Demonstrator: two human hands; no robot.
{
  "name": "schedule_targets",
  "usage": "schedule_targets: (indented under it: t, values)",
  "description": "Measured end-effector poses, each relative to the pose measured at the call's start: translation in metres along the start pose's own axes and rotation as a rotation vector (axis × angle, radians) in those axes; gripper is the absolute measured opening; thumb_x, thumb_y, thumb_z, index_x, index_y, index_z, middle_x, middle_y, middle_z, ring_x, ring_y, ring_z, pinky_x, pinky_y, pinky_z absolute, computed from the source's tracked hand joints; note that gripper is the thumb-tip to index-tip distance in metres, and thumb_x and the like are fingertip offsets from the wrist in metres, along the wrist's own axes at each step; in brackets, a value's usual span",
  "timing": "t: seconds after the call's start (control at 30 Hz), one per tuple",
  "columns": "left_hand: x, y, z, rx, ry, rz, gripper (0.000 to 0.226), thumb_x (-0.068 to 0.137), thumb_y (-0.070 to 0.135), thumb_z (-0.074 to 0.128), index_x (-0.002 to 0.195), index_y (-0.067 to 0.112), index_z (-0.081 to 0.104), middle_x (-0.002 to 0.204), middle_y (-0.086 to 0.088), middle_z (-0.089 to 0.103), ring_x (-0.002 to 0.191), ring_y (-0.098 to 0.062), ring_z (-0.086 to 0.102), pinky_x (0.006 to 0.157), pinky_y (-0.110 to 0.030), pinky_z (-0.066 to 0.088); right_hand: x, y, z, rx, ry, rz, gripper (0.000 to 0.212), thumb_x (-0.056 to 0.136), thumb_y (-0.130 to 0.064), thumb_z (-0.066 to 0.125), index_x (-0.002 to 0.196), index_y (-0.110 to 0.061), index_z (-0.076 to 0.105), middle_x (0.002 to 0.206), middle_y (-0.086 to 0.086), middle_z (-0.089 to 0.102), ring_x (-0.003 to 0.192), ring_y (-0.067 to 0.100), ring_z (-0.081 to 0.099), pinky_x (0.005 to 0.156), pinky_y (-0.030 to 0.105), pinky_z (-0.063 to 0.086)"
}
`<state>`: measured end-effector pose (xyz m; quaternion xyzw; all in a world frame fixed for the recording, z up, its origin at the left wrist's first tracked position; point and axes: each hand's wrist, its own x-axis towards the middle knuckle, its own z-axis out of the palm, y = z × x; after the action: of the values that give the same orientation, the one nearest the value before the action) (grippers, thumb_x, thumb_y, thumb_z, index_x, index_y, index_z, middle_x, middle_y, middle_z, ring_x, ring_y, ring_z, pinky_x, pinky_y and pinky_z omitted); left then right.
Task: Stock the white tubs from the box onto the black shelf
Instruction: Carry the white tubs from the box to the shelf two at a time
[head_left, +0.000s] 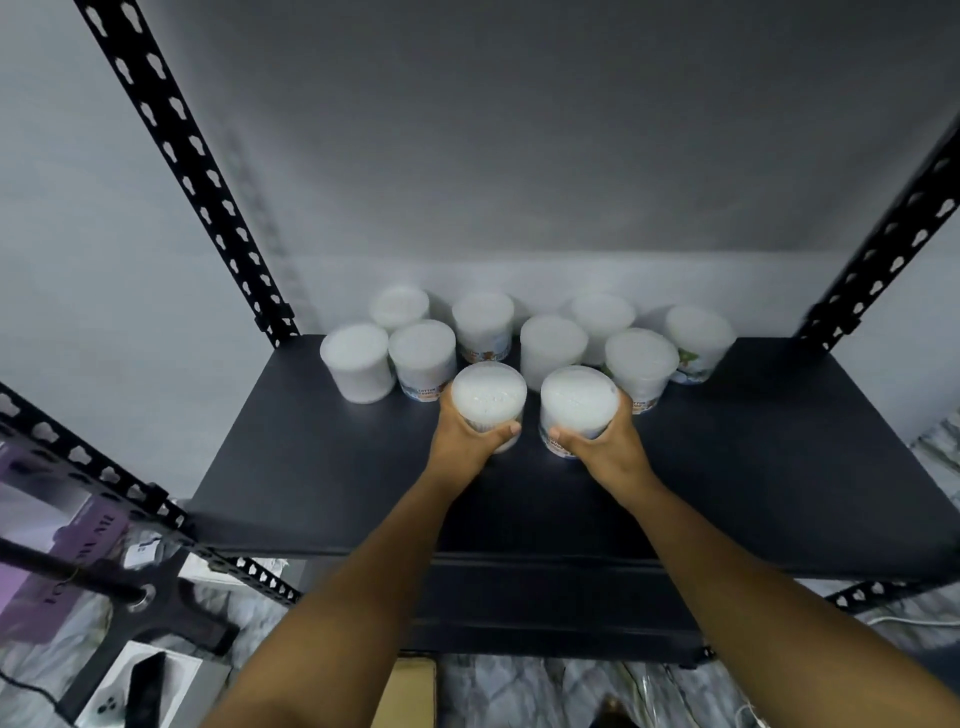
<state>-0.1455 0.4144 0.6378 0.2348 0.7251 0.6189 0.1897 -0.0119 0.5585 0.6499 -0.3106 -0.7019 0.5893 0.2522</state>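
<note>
My left hand (467, 441) grips a white tub (488, 397) on the black shelf (311, 467), thumb curled round its near side. My right hand (602, 441) grips a second white tub (577, 402) right beside it. Both tubs stand upright, a little in front of several other white tubs (553, 345) lined up in two loose rows along the shelf's back edge. A corner of the cardboard box (410, 691) shows below the shelf, between my forearms.
Black perforated uprights rise at the back left (208, 187) and back right (883, 244) of the shelf. A grey wall stands behind. To the lower left are a black stand (156, 613), a purple package (47, 561) and a white box on the marbled floor.
</note>
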Motion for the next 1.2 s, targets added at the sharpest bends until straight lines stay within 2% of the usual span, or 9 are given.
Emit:
schedule_targets:
  t: [0.07,0.13,0.3,0.5,0.67,0.83,1.03,1.2]
  values:
    - [0.009,0.000,0.000,-0.003,0.002,0.005,0.089,0.066,0.022,0.087,0.136,0.027,0.031,0.129,0.009,0.049,0.114,-0.004,0.051,0.089,-0.017,0.047,0.005,0.001,0.001,-0.008,0.004,0.000,0.095,0.065,-0.017,0.085,0.140,-0.022,0.027,0.130,-0.007,0.044,0.118,0.009,0.044,0.090,0.021,0.040]
    - [0.017,0.001,0.001,-0.002,0.001,0.010,0.088,0.067,0.019,0.086,0.136,0.025,0.033,0.130,0.008,0.049,0.115,-0.005,0.050,0.086,-0.012,0.044,0.010,0.002,0.001,-0.014,0.012,0.003,0.095,0.065,-0.018,0.086,0.140,-0.021,0.028,0.132,-0.006,0.045,0.119,0.010,0.045,0.090,0.020,0.039]
    - [0.037,-0.002,0.001,0.015,-0.021,0.019,0.090,0.065,0.023,0.087,0.137,0.023,0.033,0.132,0.007,0.049,0.121,-0.009,0.049,0.100,-0.029,0.042,0.022,0.001,0.002,-0.021,-0.001,0.005,0.094,0.065,-0.019,0.085,0.139,-0.020,0.028,0.133,-0.004,0.045,0.119,0.011,0.045,0.089,0.020,0.039]
    - [0.050,0.000,0.004,0.050,-0.023,0.036,0.090,0.067,0.016,0.086,0.138,0.017,0.030,0.133,0.006,0.045,0.123,-0.008,0.044,0.103,-0.025,0.036,0.038,0.001,0.001,-0.062,0.011,0.014,0.093,0.065,-0.017,0.086,0.138,-0.017,0.029,0.129,-0.006,0.045,0.117,0.009,0.044,0.097,0.025,0.037]
    - [0.059,-0.002,0.005,0.093,-0.013,0.028,0.095,0.065,0.019,0.087,0.140,0.015,0.028,0.141,0.000,0.040,0.129,-0.012,0.040,0.110,-0.033,0.034,0.049,0.003,0.001,-0.098,0.015,-0.021,0.088,0.062,-0.019,0.087,0.135,-0.017,0.037,0.130,-0.004,0.048,0.120,0.011,0.046,0.102,0.027,0.037]
    - [0.064,0.004,0.007,0.110,0.001,-0.003,0.093,0.069,0.013,0.084,0.138,0.011,0.023,0.141,-0.002,0.036,0.123,-0.007,0.033,0.104,-0.022,0.027,0.054,0.001,0.002,-0.110,0.007,-0.062,0.081,0.063,-0.018,0.087,0.131,-0.018,0.042,0.126,-0.006,0.051,0.117,0.010,0.048,0.103,0.028,0.037]
    - [0.069,0.001,0.007,0.117,-0.002,-0.017,0.097,0.067,0.018,0.085,0.139,0.012,0.021,0.143,-0.005,0.035,0.131,-0.016,0.035,0.106,-0.027,0.029,0.059,0.002,0.003,-0.123,0.005,-0.059,0.081,0.063,-0.020,0.087,0.131,-0.020,0.042,0.128,-0.005,0.051,0.118,0.009,0.046,0.103,0.028,0.036]
    - [0.068,0.002,0.007,0.097,-0.020,-0.004,0.095,0.067,0.018,0.086,0.138,0.012,0.022,0.140,-0.001,0.036,0.126,-0.012,0.036,0.104,-0.026,0.030,0.061,0.003,0.005,-0.129,0.012,-0.053,0.080,0.062,-0.021,0.087,0.130,-0.020,0.044,0.128,-0.005,0.052,0.118,0.010,0.047,0.104,0.030,0.037]
